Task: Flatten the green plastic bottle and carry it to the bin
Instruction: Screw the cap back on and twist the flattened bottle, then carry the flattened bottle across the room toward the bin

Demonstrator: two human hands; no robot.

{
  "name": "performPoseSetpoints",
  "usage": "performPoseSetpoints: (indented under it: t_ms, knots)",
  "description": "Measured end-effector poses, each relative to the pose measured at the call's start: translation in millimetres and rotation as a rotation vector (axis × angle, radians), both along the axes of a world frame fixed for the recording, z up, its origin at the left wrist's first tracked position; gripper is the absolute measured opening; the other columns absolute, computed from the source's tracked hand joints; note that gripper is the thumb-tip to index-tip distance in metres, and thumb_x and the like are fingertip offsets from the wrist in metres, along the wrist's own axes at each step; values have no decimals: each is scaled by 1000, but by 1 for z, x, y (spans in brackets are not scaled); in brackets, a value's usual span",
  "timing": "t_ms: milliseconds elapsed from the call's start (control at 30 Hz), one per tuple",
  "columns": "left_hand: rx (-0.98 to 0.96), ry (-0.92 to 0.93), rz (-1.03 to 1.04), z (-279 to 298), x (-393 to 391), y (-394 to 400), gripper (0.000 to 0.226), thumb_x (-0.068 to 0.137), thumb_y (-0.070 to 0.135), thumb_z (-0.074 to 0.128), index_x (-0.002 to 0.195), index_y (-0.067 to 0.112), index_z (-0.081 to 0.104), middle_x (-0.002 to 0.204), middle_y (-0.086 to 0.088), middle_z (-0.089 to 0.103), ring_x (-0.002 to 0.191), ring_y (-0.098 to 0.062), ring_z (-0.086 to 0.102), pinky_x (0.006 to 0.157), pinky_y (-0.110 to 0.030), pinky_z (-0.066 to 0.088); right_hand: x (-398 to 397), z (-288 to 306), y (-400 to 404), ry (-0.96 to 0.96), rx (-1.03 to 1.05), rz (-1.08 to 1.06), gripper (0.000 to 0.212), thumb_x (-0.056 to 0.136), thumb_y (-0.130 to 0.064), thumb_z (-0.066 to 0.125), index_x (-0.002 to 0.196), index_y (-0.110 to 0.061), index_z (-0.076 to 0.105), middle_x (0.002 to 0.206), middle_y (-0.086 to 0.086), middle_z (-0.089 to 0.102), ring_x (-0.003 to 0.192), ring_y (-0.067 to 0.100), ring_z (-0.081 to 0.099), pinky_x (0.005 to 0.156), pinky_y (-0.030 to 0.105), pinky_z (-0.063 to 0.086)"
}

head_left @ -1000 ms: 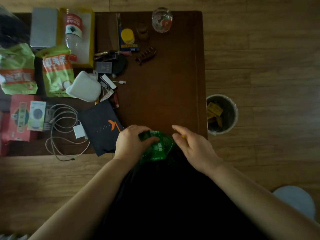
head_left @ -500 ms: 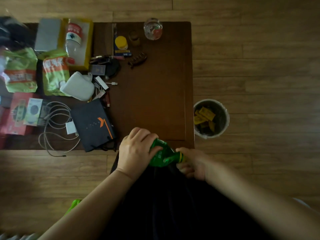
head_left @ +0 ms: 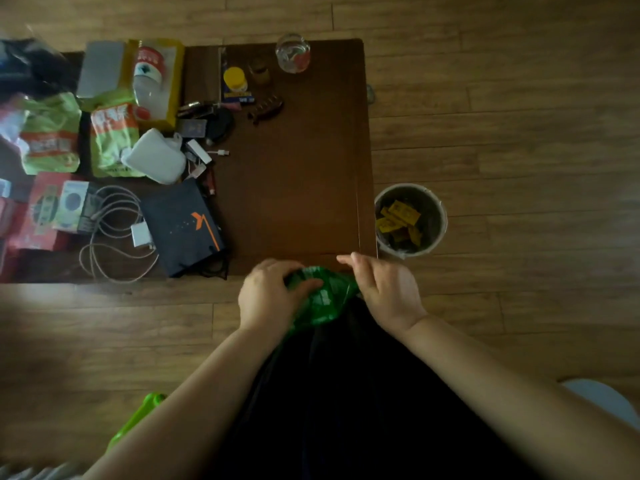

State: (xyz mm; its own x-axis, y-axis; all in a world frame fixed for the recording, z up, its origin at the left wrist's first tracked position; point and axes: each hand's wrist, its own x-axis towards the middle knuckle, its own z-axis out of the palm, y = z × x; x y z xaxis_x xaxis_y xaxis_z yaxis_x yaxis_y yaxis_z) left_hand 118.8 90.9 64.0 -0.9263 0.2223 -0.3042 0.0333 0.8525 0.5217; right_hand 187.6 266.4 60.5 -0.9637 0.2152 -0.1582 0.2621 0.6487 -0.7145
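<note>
i take the brown table (head_left: 294,188) as my landmark; on its left part i see green snack bags (head_left: 114,140), a coiled white cable (head_left: 114,233) and a dark folder with an orange mark (head_left: 183,226); just off its near edge my left hand (head_left: 270,299) has its fingers curled tight around the green plastic bottle (head_left: 322,299), which looks crumpled and is held above my dark lap; my right hand (head_left: 384,289) grips the bottle's other end, fingers bent over it; right of the table, on the wooden floor, stands the bin (head_left: 440,216) with yellow scraps inside.
</note>
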Motion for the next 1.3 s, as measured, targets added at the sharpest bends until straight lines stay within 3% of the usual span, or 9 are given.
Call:
performPoseSetpoints:
  t_ms: [167, 300, 433, 567, 633, 867, 1033, 1167, 1300]
  knots:
    - [-11, 591, -427, 24, 27, 2, 24, 69, 34, 74, 83, 16, 69, 83, -3, 64, 82, -24, 61, 61, -35, 51, 27, -5, -25, -771, -898, -648, 44, 97, -40, 33, 66, -15, 54, 47, 0, 43, 32, 11, 35, 36, 17, 26]
    - [-6, 646, -632, 27, 56, 0, 22, 67, 29, 78, 82, 15, 70, 81, -1, 65, 81, -20, 62, 60, -32, 50, 71, -7, -22, -1040, -1225, -518, 39, 98, -34, 26, 63, -20, 36, 39, -3, 24, 28, 7, 18, 28, 12, 14]
    - [25, 374, -269, 18, 80, -4, 27, 64, 37, 80, 83, 18, 73, 82, -1, 65, 83, -21, 61, 62, -32, 52, 89, 6, -10, -764, -846, -451, 58, 89, -66, 29, 72, -17, 56, 51, 0, 46, 37, 10, 40, 36, 17, 31]
    - [43, 226, -13, 7, 100, 4, 32, 65, 48, 76, 87, 25, 73, 87, 6, 67, 88, -14, 60, 67, -23, 39, 98, 12, 3, -312, -413, -151, 61, 92, -60, 27, 100, -19, 70, 95, -2, 68, 89, 10, 60, 80, 31, 46]
    - [58, 209, 17, 5, 107, 10, 32, 67, 48, 74, 89, 26, 72, 89, 8, 67, 90, -12, 59, 70, -22, 39, 103, 12, 9, -271, -391, -115, 52, 92, -56, 36, 95, -15, 68, 86, -2, 68, 86, 13, 62, 78, 36, 46]
    - [196, -42, 99, -13, 120, 39, 38, 90, 38, 52, 119, 15, 60, 119, -6, 59, 113, -23, 51, 96, -39, 43, 132, -16, 61, -399, -348, -286, 49, 87, -57, 47, 79, -12, 63, 63, 0, 57, 63, 20, 59, 58, 32, 42]
    - [-97, -436, 47, -44, 133, 36, 35, 91, 38, 50, 115, 16, 61, 116, -4, 58, 111, -26, 53, 90, -39, 45, 172, -52, 129, -618, -230, -505, 42, 84, -55, 53, 84, -15, 65, 77, 7, 68, 64, 16, 60, 53, 29, 41]
    - [-203, -631, 124, -61, 146, 60, 26, 90, 25, 53, 66, 18, 62, 64, 0, 54, 63, -19, 52, 62, -30, 38, 195, -70, 208, -779, -163, -521, 44, 84, -52, 54, 98, -13, 68, 83, 9, 69, 82, 27, 66, 59, 26, 41]
    - [-242, -756, 246, -67, 146, 116, 37, 89, 26, 56, 54, 15, 58, 64, -9, 56, 65, -24, 55, 62, -30, 37, 204, -72, 302, -913, -136, -500, 51, 87, -52, 52, 112, -10, 65, 78, 0, 61, 77, 20, 59, 62, 26, 41]
